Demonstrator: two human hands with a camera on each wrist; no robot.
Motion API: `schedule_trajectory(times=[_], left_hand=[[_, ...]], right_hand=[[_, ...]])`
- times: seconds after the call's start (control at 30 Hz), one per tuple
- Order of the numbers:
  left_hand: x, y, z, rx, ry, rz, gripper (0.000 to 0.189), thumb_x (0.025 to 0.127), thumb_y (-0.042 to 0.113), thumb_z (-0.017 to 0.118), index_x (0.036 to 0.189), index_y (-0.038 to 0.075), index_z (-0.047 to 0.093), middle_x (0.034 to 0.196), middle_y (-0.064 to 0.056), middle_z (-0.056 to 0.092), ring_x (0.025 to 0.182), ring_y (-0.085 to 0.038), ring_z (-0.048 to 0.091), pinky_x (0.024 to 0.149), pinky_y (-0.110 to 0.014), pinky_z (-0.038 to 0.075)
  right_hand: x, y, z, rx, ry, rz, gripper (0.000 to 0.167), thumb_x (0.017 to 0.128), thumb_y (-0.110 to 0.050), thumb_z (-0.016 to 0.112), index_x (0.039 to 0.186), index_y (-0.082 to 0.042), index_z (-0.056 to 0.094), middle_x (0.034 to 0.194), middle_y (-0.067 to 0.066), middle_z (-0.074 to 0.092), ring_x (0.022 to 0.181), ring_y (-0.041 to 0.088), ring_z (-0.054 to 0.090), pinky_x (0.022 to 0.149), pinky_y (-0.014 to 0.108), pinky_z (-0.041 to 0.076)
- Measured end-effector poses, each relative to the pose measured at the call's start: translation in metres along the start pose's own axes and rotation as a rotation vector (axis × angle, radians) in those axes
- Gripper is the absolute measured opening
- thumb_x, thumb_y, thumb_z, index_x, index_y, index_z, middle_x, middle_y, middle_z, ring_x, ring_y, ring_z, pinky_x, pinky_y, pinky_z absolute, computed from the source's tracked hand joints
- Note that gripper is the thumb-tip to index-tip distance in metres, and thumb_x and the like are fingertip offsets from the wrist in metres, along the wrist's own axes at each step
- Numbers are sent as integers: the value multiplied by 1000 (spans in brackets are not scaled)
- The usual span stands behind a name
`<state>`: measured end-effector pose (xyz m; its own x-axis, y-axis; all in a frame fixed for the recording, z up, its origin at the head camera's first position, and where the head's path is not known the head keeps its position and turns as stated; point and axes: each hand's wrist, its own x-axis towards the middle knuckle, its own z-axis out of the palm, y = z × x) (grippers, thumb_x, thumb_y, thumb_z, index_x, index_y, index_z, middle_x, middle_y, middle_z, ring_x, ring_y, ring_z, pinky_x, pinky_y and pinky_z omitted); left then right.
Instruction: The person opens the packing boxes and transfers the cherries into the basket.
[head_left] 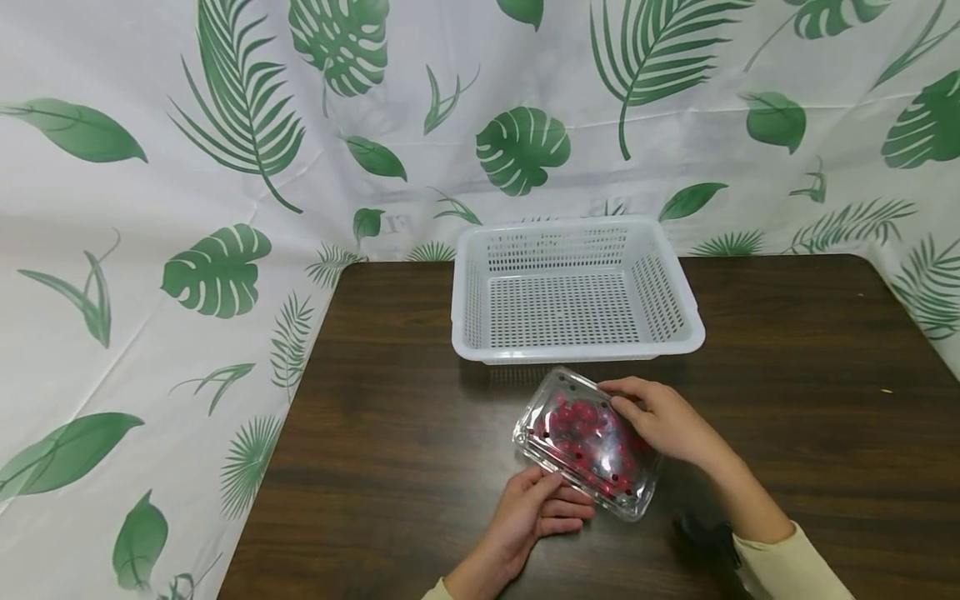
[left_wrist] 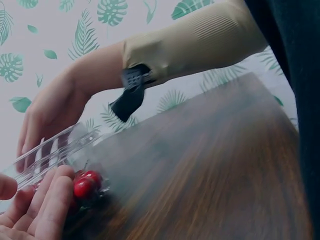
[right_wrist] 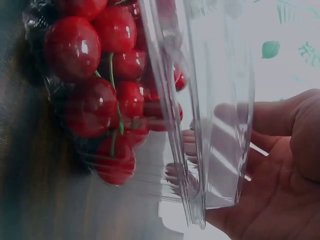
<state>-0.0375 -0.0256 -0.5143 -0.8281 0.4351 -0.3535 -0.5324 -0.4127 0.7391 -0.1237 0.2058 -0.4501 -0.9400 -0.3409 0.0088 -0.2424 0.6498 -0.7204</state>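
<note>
A clear plastic clamshell box [head_left: 585,446] of red cherries, its lid closed, stands at a slant above the dark table. My left hand [head_left: 528,517] holds its near edge, thumb at the rim and fingers below. On the far right side my right hand [head_left: 660,421] grips the box by its edge. The right wrist view shows the cherries [right_wrist: 92,110] with green stems through the box wall, and the right thumb and palm beside the lid [right_wrist: 225,150]. In the left wrist view, the left fingers [left_wrist: 50,200] partly hide the box.
A white perforated plastic basket [head_left: 663,346] stands behind the box at the back of the wooden table [head_left: 375,433]. A leaf-patterned cloth [head_left: 420,108] hangs behind and to the left. A black device [left_wrist: 131,95] is strapped at the right cuff.
</note>
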Motion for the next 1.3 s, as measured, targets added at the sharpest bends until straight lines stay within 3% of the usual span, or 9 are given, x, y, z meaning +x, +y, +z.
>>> schedule_trajectory(times=[0.23, 0.47, 0.6, 0.77, 1.07, 1.3], left_hand=[[2, -4, 10, 0, 42, -15, 22, 97, 17, 59, 105, -3, 58, 106, -32, 65, 85, -24, 72, 69, -30, 57], [4, -9, 18, 19, 37, -38, 32, 97, 18, 61, 112, -9, 64, 107, -28, 67, 87, -22, 72, 71, -29, 56], [6, -11, 22, 12, 58, -41, 34, 96, 20, 62, 114, -9, 65, 105, -24, 69, 87, -22, 72, 73, -30, 56], [9, -14, 23, 11, 76, -9, 31, 96, 17, 62, 111, -9, 66, 103, -25, 69, 85, -22, 72, 72, -29, 56], [12, -15, 23, 43, 116, 52, 29, 97, 16, 61, 109, -11, 65, 99, -25, 70, 84, -25, 72, 69, -28, 56], [13, -14, 23, 73, 144, 97, 26, 96, 13, 62, 106, -11, 65, 96, -26, 70, 83, -26, 73, 67, -27, 56]], right_hand=[[16, 0, 1, -52, -24, -46, 28, 99, -8, 55, 125, -6, 66, 121, 14, 66, 109, 29, 61, 88, 53, 47], [29, -1, 5, -92, -59, -71, 28, 99, -7, 55, 124, -7, 67, 119, 10, 67, 90, 20, 58, 81, 45, 45], [35, -1, 7, -99, -48, -86, 27, 98, -7, 57, 122, -8, 69, 116, 9, 68, 86, 18, 57, 81, 44, 46], [37, 1, 9, -106, -28, -100, 27, 98, -7, 57, 122, -9, 69, 118, 9, 68, 99, 22, 62, 87, 50, 48], [21, -8, 3, -134, 0, -161, 35, 96, -15, 63, 131, -9, 62, 131, 11, 60, 123, 32, 54, 98, 55, 41], [-5, -20, 5, -307, -25, -344, 61, 80, -30, 81, 134, -11, 60, 143, 14, 50, 131, 35, 44, 104, 58, 32]])
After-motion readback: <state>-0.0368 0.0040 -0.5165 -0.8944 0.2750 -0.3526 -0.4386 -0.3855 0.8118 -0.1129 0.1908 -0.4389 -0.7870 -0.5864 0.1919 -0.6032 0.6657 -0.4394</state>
